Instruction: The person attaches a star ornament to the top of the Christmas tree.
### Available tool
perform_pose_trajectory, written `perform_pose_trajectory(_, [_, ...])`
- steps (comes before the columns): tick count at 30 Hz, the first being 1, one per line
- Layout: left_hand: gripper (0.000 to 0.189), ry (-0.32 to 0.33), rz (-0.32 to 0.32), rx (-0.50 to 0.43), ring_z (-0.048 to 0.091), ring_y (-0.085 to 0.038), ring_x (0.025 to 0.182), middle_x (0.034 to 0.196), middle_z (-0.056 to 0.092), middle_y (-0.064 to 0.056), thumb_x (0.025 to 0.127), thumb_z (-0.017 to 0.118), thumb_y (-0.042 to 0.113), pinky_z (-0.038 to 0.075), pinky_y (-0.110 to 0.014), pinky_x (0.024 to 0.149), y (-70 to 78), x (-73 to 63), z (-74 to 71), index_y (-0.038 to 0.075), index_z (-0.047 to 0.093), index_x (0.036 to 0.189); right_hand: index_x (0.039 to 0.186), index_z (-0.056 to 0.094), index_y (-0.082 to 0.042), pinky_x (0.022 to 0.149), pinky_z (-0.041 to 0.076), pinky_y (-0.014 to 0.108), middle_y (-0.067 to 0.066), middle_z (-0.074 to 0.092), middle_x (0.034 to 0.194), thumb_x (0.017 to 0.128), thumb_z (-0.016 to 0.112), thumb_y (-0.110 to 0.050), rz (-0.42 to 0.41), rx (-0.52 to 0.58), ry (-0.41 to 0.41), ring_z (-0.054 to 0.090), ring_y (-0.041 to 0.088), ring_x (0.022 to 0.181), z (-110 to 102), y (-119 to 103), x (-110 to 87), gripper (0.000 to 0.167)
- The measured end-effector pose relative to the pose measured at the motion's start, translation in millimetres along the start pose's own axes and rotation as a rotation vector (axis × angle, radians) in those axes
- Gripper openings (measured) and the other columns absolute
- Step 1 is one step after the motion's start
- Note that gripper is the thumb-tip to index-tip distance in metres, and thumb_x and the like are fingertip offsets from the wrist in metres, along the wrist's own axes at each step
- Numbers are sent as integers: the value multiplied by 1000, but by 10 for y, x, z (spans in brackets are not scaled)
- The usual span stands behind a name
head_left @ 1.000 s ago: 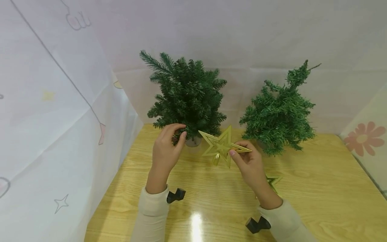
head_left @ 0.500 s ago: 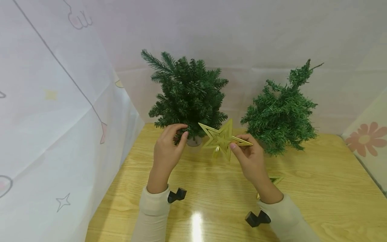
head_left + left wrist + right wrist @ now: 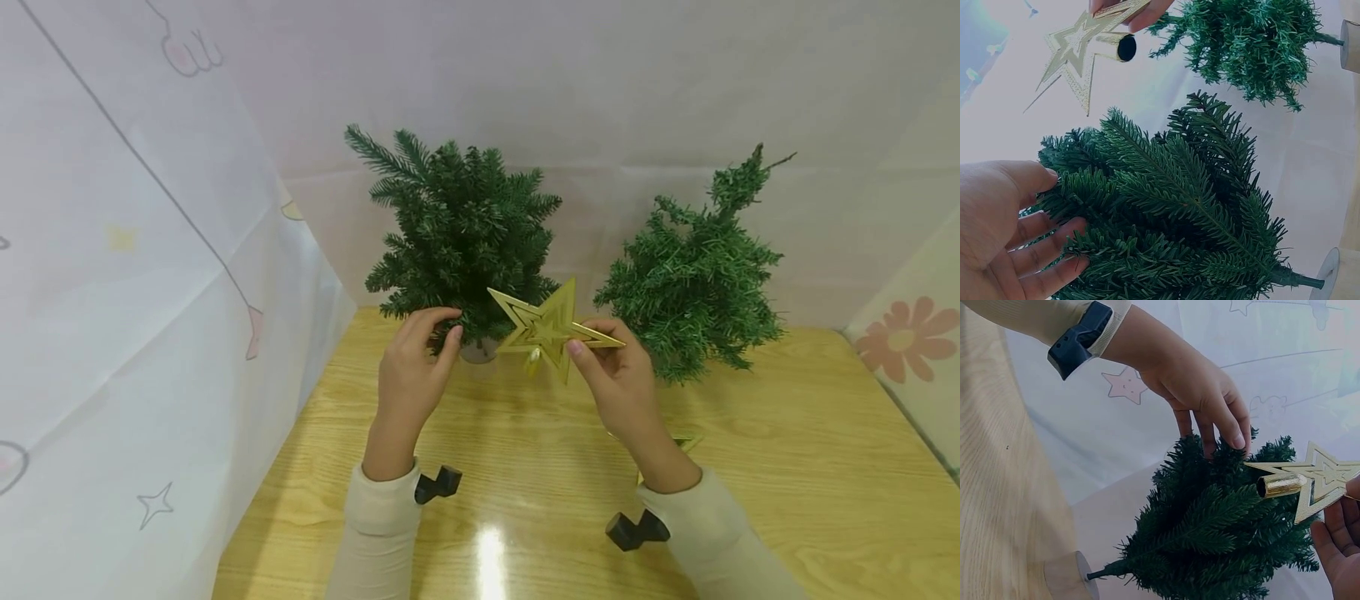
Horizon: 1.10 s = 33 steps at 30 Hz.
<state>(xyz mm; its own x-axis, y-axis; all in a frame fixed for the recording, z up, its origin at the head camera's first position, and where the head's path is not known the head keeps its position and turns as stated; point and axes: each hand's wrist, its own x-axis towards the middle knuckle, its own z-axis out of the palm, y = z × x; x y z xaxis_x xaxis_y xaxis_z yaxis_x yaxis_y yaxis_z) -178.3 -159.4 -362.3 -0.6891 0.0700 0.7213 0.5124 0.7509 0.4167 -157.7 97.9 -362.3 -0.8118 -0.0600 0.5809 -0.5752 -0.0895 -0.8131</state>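
A gold star topper [image 3: 551, 327] with a short hollow sleeve at its base is pinched by one point between the thumb and fingers of my right hand [image 3: 624, 375]. It is in front of the lower right branches of the left small Christmas tree [image 3: 465, 233] in the head view. My left hand [image 3: 408, 367] is at that tree's front left, its relaxed, bent fingers spread against the branch tips [image 3: 1079, 194] in the left wrist view. Thumb and fingers stay apart. Beyond my right hand stands the second small Christmas tree [image 3: 697, 275], with a bent top.
A second gold star [image 3: 686, 442] lies on the wooden table [image 3: 510, 475], mostly hidden under my right forearm. Both trees stand near the back, against a pale cloth backdrop [image 3: 600, 83]. A patterned cloth [image 3: 187, 292] hangs at the left.
My right hand has raised the star topper slightly, closer to the left tree's branches. My left hand has kept its place at the tree.
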Motion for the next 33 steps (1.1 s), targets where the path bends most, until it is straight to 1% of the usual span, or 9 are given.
perform_pose_trajectory(9, [23,-2,5,-6,61,-13,89,113,64,0,98,61,26,53,-30,72,-12,-1,-4,18,66,119,112,55,9,74,49,23,9,58,104,96,57,3,-54,2,2,60,17,88,33,-51,103,17])
perform_pose_trajectory(14, [23,-4,4,-15,61,-14,91,113,64,0,98,61,27,54,-30,72,-14,-7,-6,17,67,119,113,54,9,71,47,24,8,59,102,96,58,2,-54,6,3,58,16,85,50,-95,147,19])
perform_pose_trajectory(21, [23,-5,9,-30,60,-13,93,115,64,0,98,61,25,54,-28,73,-16,-1,2,17,66,119,113,54,9,73,48,24,9,59,103,96,58,1,-56,-2,3,60,20,88,40,-114,179,19])
perform_pose_trajectory(24, [23,-5,7,-28,60,-13,93,115,64,0,98,61,25,54,-28,73,-14,-1,-1,17,66,119,113,54,9,72,47,24,10,59,103,96,58,1,-59,1,-4,59,20,86,37,-116,191,19])
perform_pose_trajectory(30, [23,-11,9,-24,61,-14,93,114,64,-1,98,61,26,54,-28,74,-14,0,-2,17,66,119,113,56,7,69,45,26,9,59,101,97,58,-2,-72,-35,-15,56,18,82,35,-125,250,18])
perform_pose_trajectory(33, [23,-10,5,-22,61,-14,94,114,64,-1,98,61,25,54,-28,74,-12,1,-3,17,66,119,113,56,7,70,45,26,9,59,101,97,58,-1,-75,-41,-18,56,18,82,38,-136,286,18])
